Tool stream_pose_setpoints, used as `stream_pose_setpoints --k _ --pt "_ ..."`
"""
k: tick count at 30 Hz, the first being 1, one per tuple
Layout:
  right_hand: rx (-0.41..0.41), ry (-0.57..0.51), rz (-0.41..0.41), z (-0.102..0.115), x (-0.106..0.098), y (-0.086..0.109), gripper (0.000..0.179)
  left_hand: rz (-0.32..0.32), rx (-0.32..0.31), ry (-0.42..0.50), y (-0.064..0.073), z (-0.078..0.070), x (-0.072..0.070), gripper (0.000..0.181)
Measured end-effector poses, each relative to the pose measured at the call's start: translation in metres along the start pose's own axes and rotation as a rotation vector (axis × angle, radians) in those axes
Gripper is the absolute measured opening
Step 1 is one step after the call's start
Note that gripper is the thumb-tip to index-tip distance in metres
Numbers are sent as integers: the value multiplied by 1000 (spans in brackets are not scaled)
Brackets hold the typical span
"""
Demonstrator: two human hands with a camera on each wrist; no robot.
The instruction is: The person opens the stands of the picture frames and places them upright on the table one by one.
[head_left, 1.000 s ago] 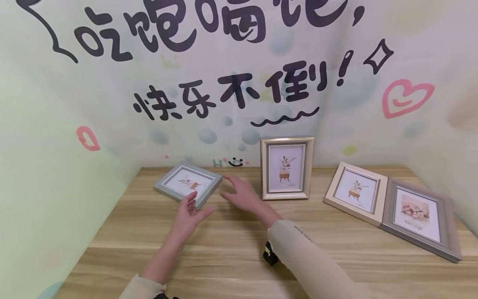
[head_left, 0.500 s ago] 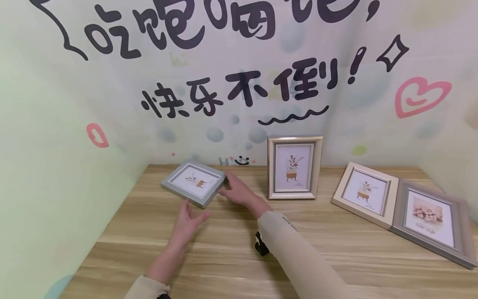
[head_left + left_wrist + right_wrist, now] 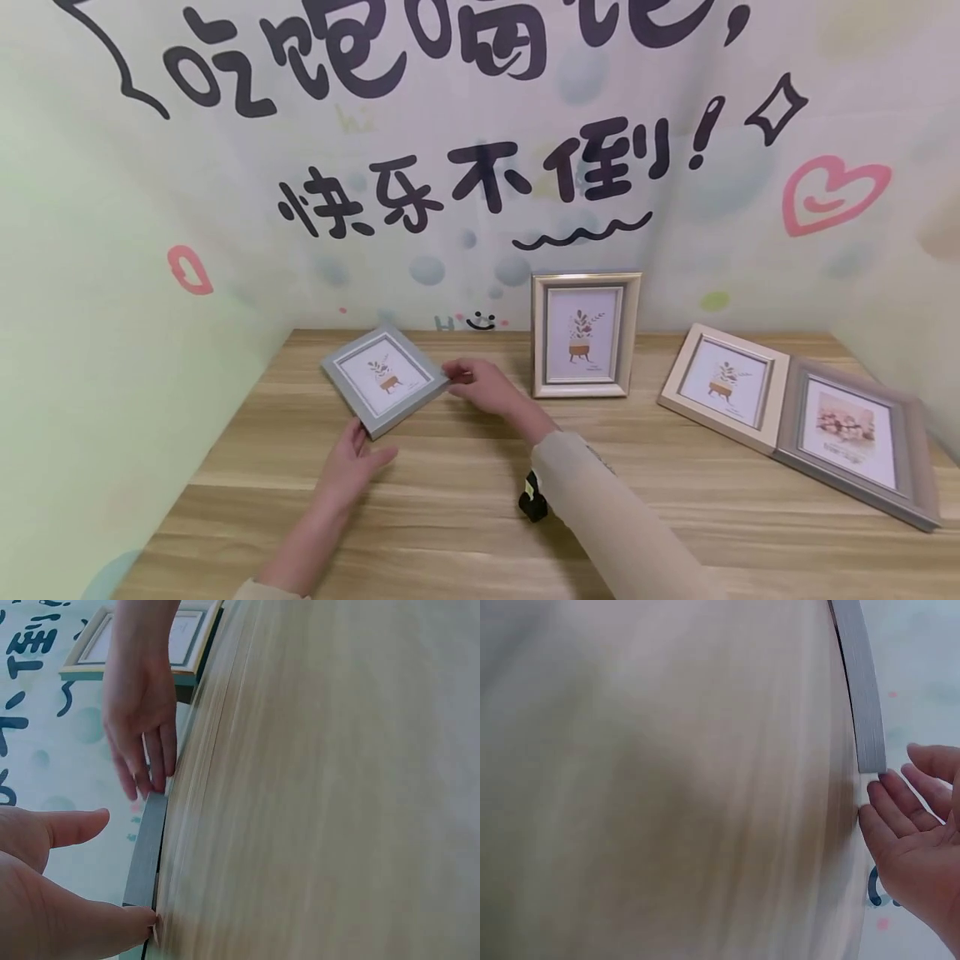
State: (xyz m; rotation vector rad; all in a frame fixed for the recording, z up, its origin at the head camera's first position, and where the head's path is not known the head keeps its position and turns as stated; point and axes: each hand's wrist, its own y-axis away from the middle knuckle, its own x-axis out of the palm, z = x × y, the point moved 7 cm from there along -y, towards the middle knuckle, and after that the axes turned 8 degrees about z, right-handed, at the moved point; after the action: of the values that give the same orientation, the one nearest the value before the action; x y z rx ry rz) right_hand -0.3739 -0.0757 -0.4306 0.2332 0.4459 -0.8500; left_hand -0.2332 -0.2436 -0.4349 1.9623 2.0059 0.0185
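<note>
Blue-grey picture frame lies on the far left of the table, its picture of a potted plant facing up and its back hidden. At its right corner, the right hand rests loosely curved fingertips, not grasping; the right wrist view cuts this hand off at the side. The left hand is relaxed, thumb spread, fingertips at the near corner; some fingers are partly hidden there. Only the thumb and part of the hand enter the left wrist view. To the right, a gold-rimmed frame stands upright near the wall hanging, whose top lettering is cropped. Farther right lie a cream frame and a taupe frame, touching; the latter's small print is illegible. A black object under the right sleeve is hard to make out.
</note>
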Motion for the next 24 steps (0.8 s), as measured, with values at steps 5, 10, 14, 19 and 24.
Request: stream_pose_setpoints --k 5,10,14,19,24 --pt "-2 -28 49 5 10 14 35 8 -8 -30 2 3 -16 85" --pt "-31 16 117 11 22 21 48 -5 -28 -51 0 6 -30 80" --pt "-14 75 134 12 26 22 60 -6 -25 -67 -3 7 -33 74" --pt "23 44 96 7 25 23 57 -24 -15 -79 -4 7 -34 68" --pt "13 10 -1 8 18 26 45 -85 -26 -81 -3 8 -41 62"
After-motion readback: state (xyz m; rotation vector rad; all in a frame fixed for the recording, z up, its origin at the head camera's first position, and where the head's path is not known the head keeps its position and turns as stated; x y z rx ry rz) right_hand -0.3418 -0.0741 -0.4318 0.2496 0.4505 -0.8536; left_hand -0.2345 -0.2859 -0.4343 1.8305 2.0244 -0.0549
